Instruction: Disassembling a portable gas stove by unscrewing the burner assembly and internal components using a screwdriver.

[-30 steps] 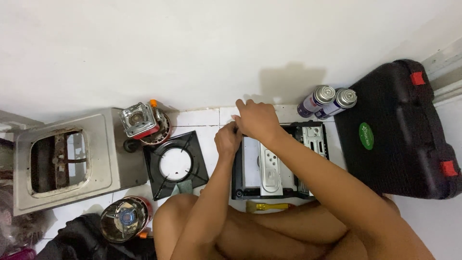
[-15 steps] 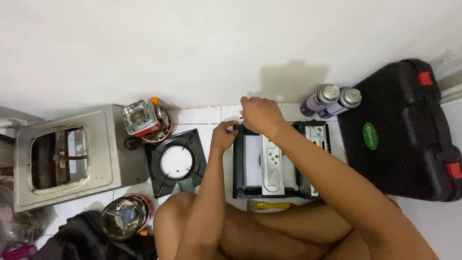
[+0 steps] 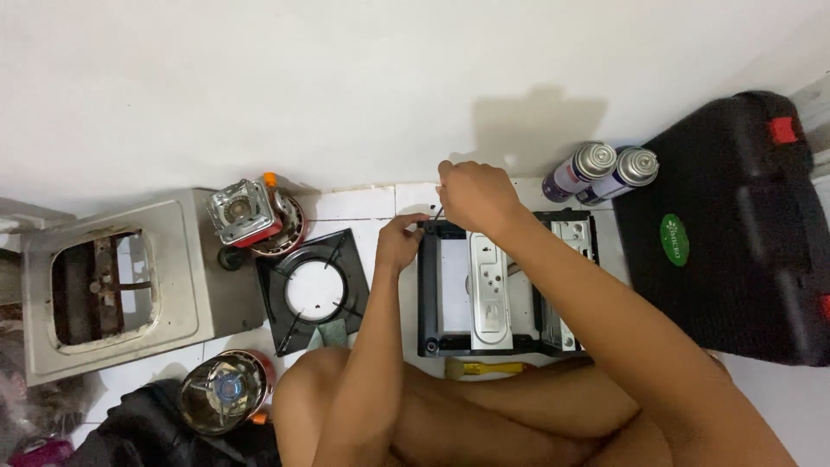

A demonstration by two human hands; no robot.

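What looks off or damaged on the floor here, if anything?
The black stove frame lies stripped open, inner metal plate exposed, with both hands at its far left corner: right hand pinching a thin tool, left hand steadying. Its black pan support sits loose beside it. The grey stove top cover is detached too. Nothing spilled.

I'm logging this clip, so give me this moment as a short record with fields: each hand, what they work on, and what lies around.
left hand: grips the far left corner of the stove base
right hand: above that corner, pinching a thin dark tool, point down
stove base: black frame on white floor tiles, pale metal strip across it
left of it: black burner plate, grey stove cover, two small burners
right of it: two gas cans, black case
near edge: yellow tool
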